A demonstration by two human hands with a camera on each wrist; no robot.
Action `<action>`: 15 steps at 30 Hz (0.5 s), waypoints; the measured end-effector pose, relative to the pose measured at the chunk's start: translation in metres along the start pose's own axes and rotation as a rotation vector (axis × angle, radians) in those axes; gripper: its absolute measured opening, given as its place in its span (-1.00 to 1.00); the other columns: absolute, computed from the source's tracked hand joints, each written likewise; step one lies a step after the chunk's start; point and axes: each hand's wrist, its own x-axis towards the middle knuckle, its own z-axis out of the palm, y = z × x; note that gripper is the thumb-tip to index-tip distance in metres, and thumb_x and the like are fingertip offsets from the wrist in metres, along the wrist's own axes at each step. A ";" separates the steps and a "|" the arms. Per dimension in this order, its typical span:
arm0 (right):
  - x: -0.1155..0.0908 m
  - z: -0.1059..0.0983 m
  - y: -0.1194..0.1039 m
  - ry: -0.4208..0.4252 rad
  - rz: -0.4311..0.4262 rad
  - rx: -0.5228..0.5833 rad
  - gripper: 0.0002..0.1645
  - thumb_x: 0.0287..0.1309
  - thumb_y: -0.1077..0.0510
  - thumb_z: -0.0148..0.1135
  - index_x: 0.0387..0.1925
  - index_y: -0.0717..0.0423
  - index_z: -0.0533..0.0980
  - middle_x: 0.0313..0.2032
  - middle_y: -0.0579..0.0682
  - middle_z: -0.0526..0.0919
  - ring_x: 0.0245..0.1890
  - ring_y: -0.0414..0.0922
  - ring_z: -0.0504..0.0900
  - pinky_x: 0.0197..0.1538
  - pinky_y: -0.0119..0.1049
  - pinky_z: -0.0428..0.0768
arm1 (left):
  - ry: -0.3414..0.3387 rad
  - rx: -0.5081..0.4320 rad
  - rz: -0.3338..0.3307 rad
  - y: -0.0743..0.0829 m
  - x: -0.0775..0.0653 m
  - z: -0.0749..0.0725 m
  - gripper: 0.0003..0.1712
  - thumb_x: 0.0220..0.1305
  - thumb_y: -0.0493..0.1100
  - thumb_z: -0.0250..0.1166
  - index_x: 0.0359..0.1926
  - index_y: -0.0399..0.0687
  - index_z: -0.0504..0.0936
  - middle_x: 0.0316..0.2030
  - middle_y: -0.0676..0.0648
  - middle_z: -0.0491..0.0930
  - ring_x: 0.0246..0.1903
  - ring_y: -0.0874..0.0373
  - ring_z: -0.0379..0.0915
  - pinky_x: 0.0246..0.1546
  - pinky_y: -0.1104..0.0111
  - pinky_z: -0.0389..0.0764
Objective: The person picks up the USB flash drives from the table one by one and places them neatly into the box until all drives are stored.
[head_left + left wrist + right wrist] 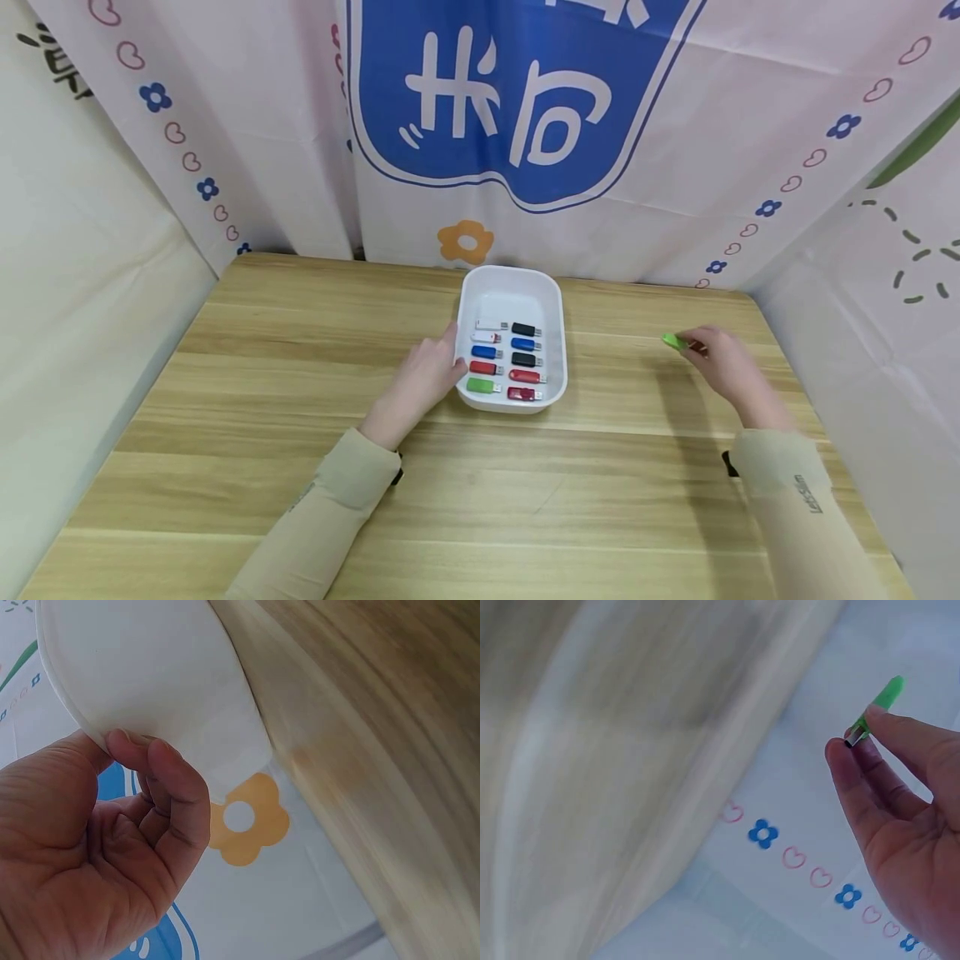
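Note:
A white plastic tray (512, 300) stands on the table with several USB sticks lying in two columns: white, blue, black, red and a green USB stick (480, 386). My left hand (422, 375) pinches the tray's left rim, thumb over the edge. The left wrist view shows that hand (112, 832) with curled fingers against the tray's wall (157, 682). To the right, away from the tray, my right hand (726, 367) holds another green USB stick (673, 341) above the table. Its metal plug shows by the fingertips in the right wrist view, where the green body (887, 696) points away.
The wooden table (300, 492) ends at a hanging white curtain (285, 167) with a blue emblem behind the tray. White cloth walls (90, 292) border the left and right sides.

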 end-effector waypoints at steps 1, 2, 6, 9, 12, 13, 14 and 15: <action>0.003 0.000 -0.005 0.004 -0.006 0.001 -0.65 0.29 0.36 0.18 0.08 0.44 0.54 -0.04 0.42 0.59 -0.11 0.27 0.62 -0.01 0.19 0.60 | -0.002 -0.001 -0.003 0.000 0.000 0.000 -0.32 0.37 -0.21 0.25 0.41 -0.34 0.25 -0.12 -0.35 0.69 -0.45 0.06 0.58 -0.52 0.39 0.61; 0.006 0.000 -0.009 0.012 -0.015 0.001 -0.65 0.29 0.36 0.19 0.07 0.43 0.55 -0.04 0.41 0.60 -0.10 0.26 0.63 -0.01 0.19 0.60 | -0.003 0.001 -0.004 0.001 0.000 0.000 -0.32 0.37 -0.21 0.25 0.42 -0.33 0.25 -0.12 -0.35 0.69 -0.45 0.06 0.58 -0.51 0.39 0.62; 0.018 0.003 -0.025 0.040 -0.045 0.010 -0.67 0.28 0.36 0.21 0.06 0.40 0.56 -0.03 0.37 0.62 -0.09 0.24 0.64 0.00 0.16 0.62 | -0.004 0.001 -0.009 0.001 0.000 0.000 -0.32 0.37 -0.21 0.25 0.42 -0.33 0.25 -0.09 -0.35 0.69 -0.43 0.05 0.60 -0.48 0.36 0.65; 0.027 0.005 -0.038 0.050 -0.063 0.033 -0.68 0.28 0.36 0.21 0.05 0.39 0.57 -0.04 0.36 0.63 -0.08 0.23 0.65 0.02 0.15 0.62 | -0.005 0.002 -0.014 0.002 0.000 0.000 -0.32 0.37 -0.21 0.25 0.42 -0.32 0.25 -0.07 -0.35 0.69 -0.41 0.05 0.60 -0.47 0.34 0.65; 0.035 0.009 -0.051 0.063 -0.077 0.054 -0.68 0.27 0.35 0.23 0.05 0.37 0.58 -0.06 0.34 0.66 -0.08 0.23 0.66 0.04 0.14 0.62 | -0.008 0.007 -0.020 0.002 0.000 0.000 -0.30 0.37 -0.21 0.25 0.43 -0.33 0.24 -0.06 -0.35 0.68 -0.41 0.05 0.59 -0.46 0.34 0.64; 0.037 0.010 -0.055 0.066 -0.079 0.061 -0.68 0.28 0.35 0.23 0.05 0.37 0.58 -0.06 0.34 0.66 -0.07 0.23 0.67 0.04 0.14 0.62 | -0.010 0.010 -0.023 0.002 0.000 0.000 -0.30 0.37 -0.20 0.26 0.43 -0.33 0.24 -0.06 -0.35 0.68 -0.41 0.05 0.59 -0.46 0.35 0.64; 0.040 0.011 -0.060 0.067 -0.081 0.071 -0.68 0.28 0.34 0.23 0.05 0.36 0.58 -0.06 0.33 0.66 -0.07 0.23 0.67 0.04 0.14 0.62 | -0.011 0.011 -0.024 0.002 0.000 0.000 -0.29 0.37 -0.20 0.26 0.44 -0.33 0.23 -0.06 -0.35 0.68 -0.42 0.04 0.59 -0.47 0.35 0.63; 0.042 0.012 -0.065 0.070 -0.083 0.076 -0.68 0.29 0.33 0.23 0.05 0.36 0.58 -0.06 0.32 0.67 -0.07 0.22 0.67 0.04 0.13 0.62 | -0.012 0.013 -0.025 0.002 0.000 0.000 -0.29 0.37 -0.20 0.26 0.44 -0.33 0.23 -0.06 -0.35 0.68 -0.42 0.04 0.59 -0.47 0.35 0.63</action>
